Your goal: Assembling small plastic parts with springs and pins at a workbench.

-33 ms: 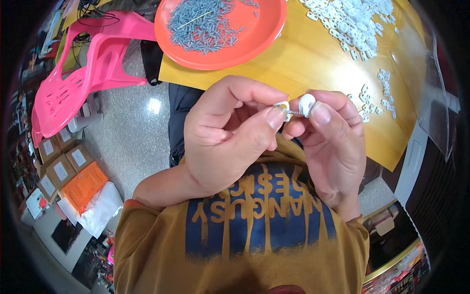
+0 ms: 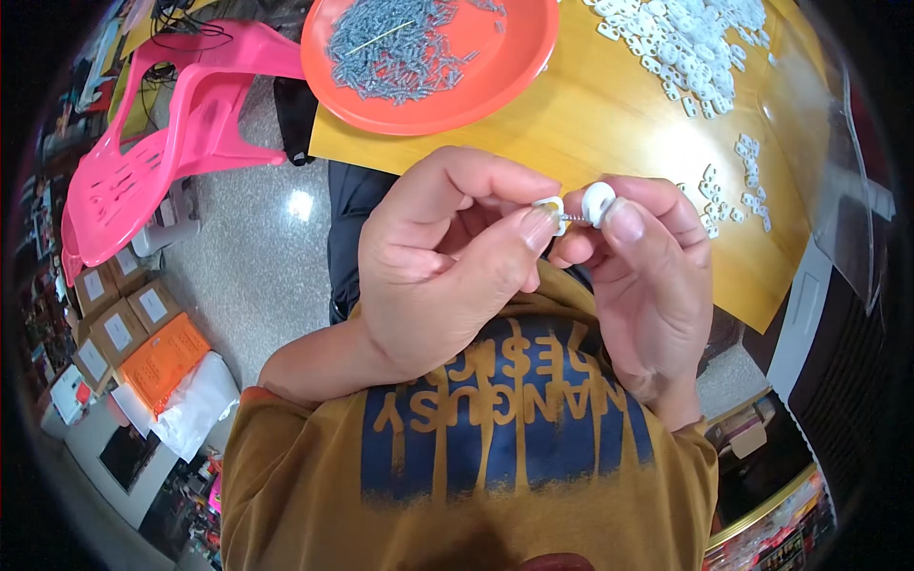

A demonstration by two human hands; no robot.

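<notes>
Left hand (image 2: 443, 271) fingertips pinching small white clip (image 2: 551, 206); right hand (image 2: 647, 285) fingertips pinching white round cap (image 2: 598, 202) on thin metal screw (image 2: 574, 218).

The scene is bright and evenly lit, with soft light from overhead. A white glare spot sits on the polished floor (image 2: 300, 205) at about ten o'clock from centre, and a clear plastic sheet (image 2: 843, 181) at two o'clock carries pale sheen. The orange tray (image 2: 514, 67) at twelve o'clock shows a gentle gloss along its rim. Shadows are weak: a soft one lies under the hands on the yellow bench (image 2: 590, 124), and the folds between the fingers are darker. Focus is sharp at centre. Toward the rim straight edges bow strongly, detail smears, and a black vignette ring closes the corners, heaviest at three and nine o'clock.
</notes>
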